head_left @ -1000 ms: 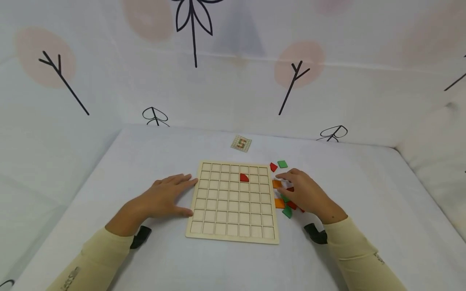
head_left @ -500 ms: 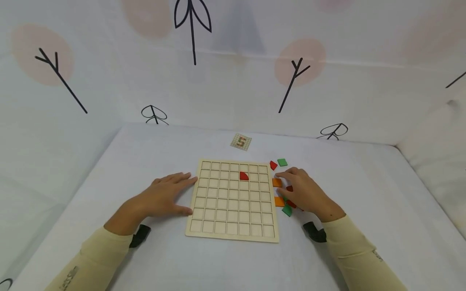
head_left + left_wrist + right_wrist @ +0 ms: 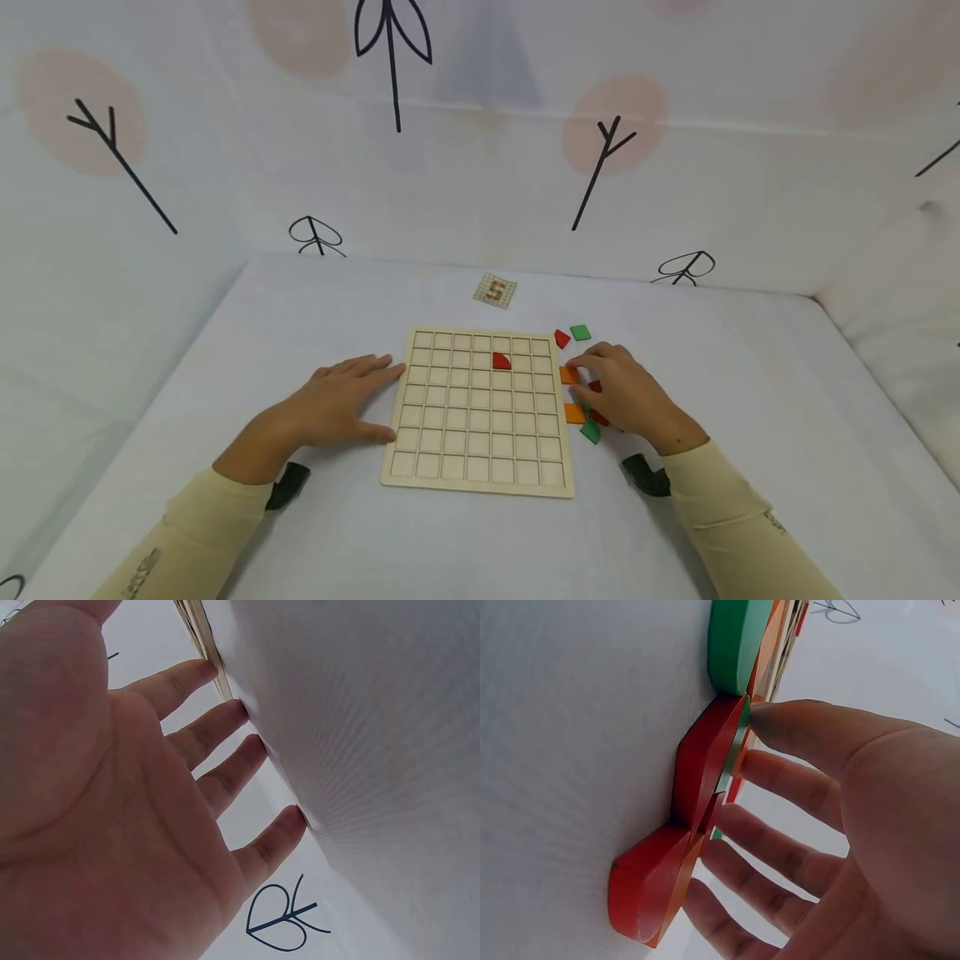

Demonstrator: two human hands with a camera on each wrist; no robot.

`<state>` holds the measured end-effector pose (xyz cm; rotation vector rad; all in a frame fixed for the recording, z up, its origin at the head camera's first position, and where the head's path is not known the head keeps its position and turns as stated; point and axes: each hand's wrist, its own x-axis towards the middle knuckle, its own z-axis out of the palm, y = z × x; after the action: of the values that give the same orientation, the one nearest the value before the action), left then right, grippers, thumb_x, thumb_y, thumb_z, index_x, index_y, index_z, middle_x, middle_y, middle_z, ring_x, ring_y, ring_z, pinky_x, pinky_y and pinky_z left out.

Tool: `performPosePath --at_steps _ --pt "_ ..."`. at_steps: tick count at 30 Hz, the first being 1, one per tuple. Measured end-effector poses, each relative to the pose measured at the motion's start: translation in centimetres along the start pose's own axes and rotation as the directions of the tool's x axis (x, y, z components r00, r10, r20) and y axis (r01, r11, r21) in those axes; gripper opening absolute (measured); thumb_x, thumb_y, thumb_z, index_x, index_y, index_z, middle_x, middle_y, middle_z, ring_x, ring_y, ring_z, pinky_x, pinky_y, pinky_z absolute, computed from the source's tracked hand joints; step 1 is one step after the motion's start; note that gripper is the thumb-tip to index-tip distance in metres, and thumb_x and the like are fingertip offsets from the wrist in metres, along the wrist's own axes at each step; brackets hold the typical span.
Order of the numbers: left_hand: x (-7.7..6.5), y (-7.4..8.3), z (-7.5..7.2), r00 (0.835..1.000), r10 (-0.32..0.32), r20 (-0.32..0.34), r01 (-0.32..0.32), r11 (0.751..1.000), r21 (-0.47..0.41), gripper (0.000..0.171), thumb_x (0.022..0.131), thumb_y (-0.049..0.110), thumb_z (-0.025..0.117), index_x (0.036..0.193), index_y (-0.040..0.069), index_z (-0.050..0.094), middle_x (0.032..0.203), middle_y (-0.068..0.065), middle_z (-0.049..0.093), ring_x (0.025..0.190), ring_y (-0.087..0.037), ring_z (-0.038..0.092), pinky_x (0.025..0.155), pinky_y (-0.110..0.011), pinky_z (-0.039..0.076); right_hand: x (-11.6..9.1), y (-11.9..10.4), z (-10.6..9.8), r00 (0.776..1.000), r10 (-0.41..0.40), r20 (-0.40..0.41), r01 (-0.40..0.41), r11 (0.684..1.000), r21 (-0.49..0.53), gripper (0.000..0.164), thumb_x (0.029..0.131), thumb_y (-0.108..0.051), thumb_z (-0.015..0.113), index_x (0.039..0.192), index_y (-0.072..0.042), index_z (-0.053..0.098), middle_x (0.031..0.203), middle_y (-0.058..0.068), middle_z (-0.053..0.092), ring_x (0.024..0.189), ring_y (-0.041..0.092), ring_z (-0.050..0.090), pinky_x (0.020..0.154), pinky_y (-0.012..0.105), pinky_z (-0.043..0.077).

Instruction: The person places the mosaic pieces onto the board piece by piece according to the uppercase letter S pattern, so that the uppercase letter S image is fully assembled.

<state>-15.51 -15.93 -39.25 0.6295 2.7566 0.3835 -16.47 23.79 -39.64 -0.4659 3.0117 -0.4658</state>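
My left hand [image 3: 337, 404] lies spread on the table, its thumb and index fingertips right at the left edge of a pale grid board [image 3: 480, 491]. One red quarter-round tile [image 3: 502, 362] sits in a cell near the board's top. To the right of the board, my right hand [image 3: 622, 387] rests over a loose pile of coloured tiles. Its index finger and thumb are on either side of an orange tile [image 3: 569, 375], the fingers relaxed and spread. In the right wrist view, red tiles [image 3: 701, 765] and a green tile [image 3: 739, 645] stand close to the fingertips.
A small pattern card [image 3: 495, 291] lies beyond the board. Another red tile [image 3: 562, 338] and a green square [image 3: 581, 332] lie at the board's upper right. A second orange tile [image 3: 574, 413] and a green tile [image 3: 590, 431] lie lower down. Printed cloth backs the table.
Both hands keep their places at the board and the tiles. The whole head view shifts very slightly up and left.
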Motion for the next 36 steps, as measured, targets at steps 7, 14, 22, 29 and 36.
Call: performPosePath --at_steps 7,14,22,29,36 --pt "0.01 -0.11 0.10 1.000 0.007 -0.006 -0.007 1.000 -0.003 0.094 0.079 0.060 0.076 0.157 0.027 0.034 0.163 -0.007 0.031 0.150 -0.038 0.027 0.112 -0.064 0.027 0.01 -0.24 -0.16 1.000 0.014 -0.011 -0.014 1.000 0.000 0.028 0.090 -0.019 0.075 0.115 -0.007 0.074 0.125 0.018 0.062 0.109 0.033 0.054 0.090 0.049 0.052" --pt "-0.06 -0.08 0.09 1.000 0.006 -0.005 -0.006 1.000 -0.006 0.094 0.079 0.059 0.077 0.157 0.027 0.034 0.163 -0.007 0.031 0.150 -0.038 0.027 0.113 -0.063 0.027 0.05 -0.59 -0.27 0.999 0.045 -0.003 -0.045 0.999 0.016 0.026 0.089 -0.019 0.075 0.112 -0.007 0.074 0.125 0.019 0.062 0.108 0.034 0.054 0.090 0.050 0.052" --pt "-0.13 0.00 0.01 1.000 0.011 -0.003 -0.011 1.000 0.000 0.094 0.080 0.059 0.076 0.157 0.026 0.034 0.164 -0.007 0.031 0.150 -0.038 0.027 0.113 -0.064 0.027 -0.03 -0.43 -0.13 0.999 0.037 -0.019 -0.037 0.999 0.005 0.025 0.090 -0.020 0.075 0.111 -0.007 0.074 0.124 0.017 0.064 0.108 0.033 0.055 0.090 0.049 0.052" --pt "-0.16 0.04 -0.07 1.000 0.008 0.001 -0.008 1.000 0.007 0.094 0.080 0.059 0.076 0.157 0.026 0.033 0.164 -0.007 0.030 0.150 -0.038 0.026 0.113 -0.064 0.026 -0.04 -0.36 -0.13 0.999 0.031 -0.029 -0.031 1.000 -0.002 0.025 0.090 -0.019 0.075 0.110 -0.006 0.074 0.123 0.017 0.065 0.109 0.033 0.055 0.089 0.048 0.053" --pt "-0.22 0.19 -0.17 1.000 0.008 -0.001 -0.008 1.000 0.008 0.094 0.080 0.059 0.076 0.157 0.026 0.033 0.164 -0.007 0.030 0.150 -0.038 0.027 0.113 -0.064 0.027 -0.04 -0.51 -0.26 0.999 0.045 -0.022 -0.045 0.999 -0.006 0.027 0.090 -0.020 0.075 0.113 -0.004 0.073 0.121 0.017 0.066 0.107 0.032 0.057 0.090 0.048 0.053"
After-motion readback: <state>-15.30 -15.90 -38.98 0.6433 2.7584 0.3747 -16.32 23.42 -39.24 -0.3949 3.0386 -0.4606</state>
